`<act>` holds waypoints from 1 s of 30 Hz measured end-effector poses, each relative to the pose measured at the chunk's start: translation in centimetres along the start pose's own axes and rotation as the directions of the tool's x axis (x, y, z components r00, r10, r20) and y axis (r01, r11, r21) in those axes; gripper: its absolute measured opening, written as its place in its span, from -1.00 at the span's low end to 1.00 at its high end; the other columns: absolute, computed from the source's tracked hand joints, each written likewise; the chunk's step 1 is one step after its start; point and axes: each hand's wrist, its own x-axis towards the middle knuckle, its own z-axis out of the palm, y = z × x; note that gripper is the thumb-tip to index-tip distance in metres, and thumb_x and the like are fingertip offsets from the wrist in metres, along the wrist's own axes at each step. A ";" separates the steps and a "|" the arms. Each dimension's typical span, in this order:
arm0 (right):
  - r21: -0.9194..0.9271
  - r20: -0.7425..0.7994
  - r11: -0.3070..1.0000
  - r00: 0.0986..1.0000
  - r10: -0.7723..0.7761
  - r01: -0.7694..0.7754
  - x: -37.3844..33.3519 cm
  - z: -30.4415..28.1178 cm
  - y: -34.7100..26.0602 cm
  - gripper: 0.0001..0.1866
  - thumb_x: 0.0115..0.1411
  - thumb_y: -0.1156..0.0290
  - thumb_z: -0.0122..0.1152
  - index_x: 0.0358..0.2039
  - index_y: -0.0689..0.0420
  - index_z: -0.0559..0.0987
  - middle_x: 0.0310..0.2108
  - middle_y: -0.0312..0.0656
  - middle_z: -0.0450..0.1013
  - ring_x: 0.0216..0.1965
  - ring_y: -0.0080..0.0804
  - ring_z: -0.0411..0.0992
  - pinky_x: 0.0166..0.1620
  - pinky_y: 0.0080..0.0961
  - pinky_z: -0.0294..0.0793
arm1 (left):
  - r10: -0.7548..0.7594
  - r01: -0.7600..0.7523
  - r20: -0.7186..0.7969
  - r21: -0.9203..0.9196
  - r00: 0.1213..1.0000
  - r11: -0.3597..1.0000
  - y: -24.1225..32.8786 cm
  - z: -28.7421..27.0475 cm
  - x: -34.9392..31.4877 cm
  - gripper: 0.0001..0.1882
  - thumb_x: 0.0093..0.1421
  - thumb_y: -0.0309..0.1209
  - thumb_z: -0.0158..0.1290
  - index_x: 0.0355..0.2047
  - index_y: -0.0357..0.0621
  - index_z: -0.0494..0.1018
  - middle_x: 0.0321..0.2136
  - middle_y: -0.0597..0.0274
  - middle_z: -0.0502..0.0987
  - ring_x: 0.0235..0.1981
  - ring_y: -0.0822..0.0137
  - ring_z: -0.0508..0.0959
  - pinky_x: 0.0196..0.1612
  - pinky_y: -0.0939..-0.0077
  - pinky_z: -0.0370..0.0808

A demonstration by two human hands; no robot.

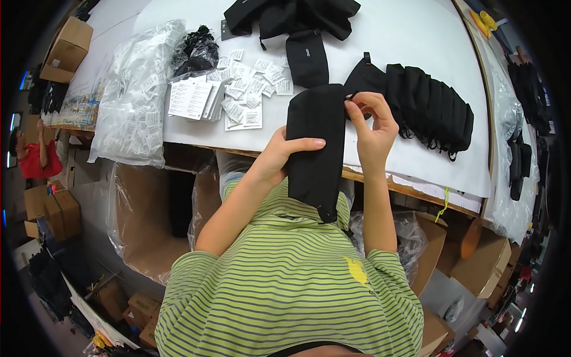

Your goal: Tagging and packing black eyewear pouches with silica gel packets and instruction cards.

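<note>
A long black fabric pouch (316, 140) is held upright over the table's front edge, its lower end hanging in front of my shirt. My left hand (284, 153) grips its left side, thumb flat across the front and the other fingers hidden behind. With thumb and forefinger pinched, my right hand (375, 125) holds a small dark bit at the pouch's upper right edge; whether that is a tab or a zipper pull I cannot make out. Beyond its top lies another black pouch (307, 58). To the right, several black pouches (429, 104) lie overlapped in a row.
White sachets (253, 80) lie scattered beside a stack of printed leaflets (191, 99). A clear bag of sachets (137, 95) and a bundle of black cords (199, 50) are at left. Black fabric pieces (297, 16) lie at the far side. Below stands a plastic-lined carton (146, 208).
</note>
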 end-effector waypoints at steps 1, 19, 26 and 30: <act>-0.002 -0.003 1.000 1.000 0.001 -0.001 -0.2 0.0 0.0 -0.90 0.02 0.53 0.30 -0.42 0.21 0.56 -0.42 -0.32 0.46 -0.44 -0.63 0.36 -0.31 -0.71 0.30 | -0.013 0.012 -0.016 -0.041 1.000 0.999 0.0 0.2 0.0 -0.57 -0.04 -0.46 0.23 -0.14 -0.30 0.41 -0.30 0.16 0.54 -0.32 0.36 0.57 -0.20 0.48 0.54; 0.077 0.360 0.976 0.918 0.165 -0.205 -3.9 -1.0 -4.9 -0.88 -0.07 0.50 0.34 -0.51 0.19 0.54 -0.49 -0.32 0.44 -0.40 -0.49 0.30 -0.30 -0.57 0.27 | -0.097 0.113 0.059 -0.469 0.994 0.876 3.2 -2.8 2.2 -0.83 0.03 -0.48 0.15 -0.34 -0.29 0.53 -0.41 0.14 0.60 -0.43 0.33 0.61 -0.30 0.49 0.58; 0.051 0.410 0.980 0.899 0.153 -0.191 -3.9 -0.8 -5.6 -0.89 -0.07 0.54 0.33 -0.50 0.20 0.55 -0.46 -0.29 0.44 -0.39 -0.50 0.31 -0.34 -0.60 0.31 | -0.030 0.004 -0.056 -0.413 0.998 0.911 2.9 -2.7 2.0 -0.83 0.03 -0.47 0.15 -0.34 -0.27 0.53 -0.42 0.14 0.60 -0.44 0.34 0.61 -0.32 0.50 0.59; 0.098 0.387 0.966 0.904 0.183 -0.238 -3.7 -0.6 -5.9 -0.88 -0.06 0.56 0.32 -0.48 0.20 0.54 -0.47 -0.29 0.43 -0.40 -0.52 0.31 -0.37 -0.63 0.32 | -0.012 -0.002 -0.041 -0.332 0.999 0.943 2.8 -2.6 1.9 -0.84 0.05 -0.48 0.14 -0.33 -0.26 0.54 -0.41 0.14 0.60 -0.43 0.34 0.61 -0.32 0.51 0.59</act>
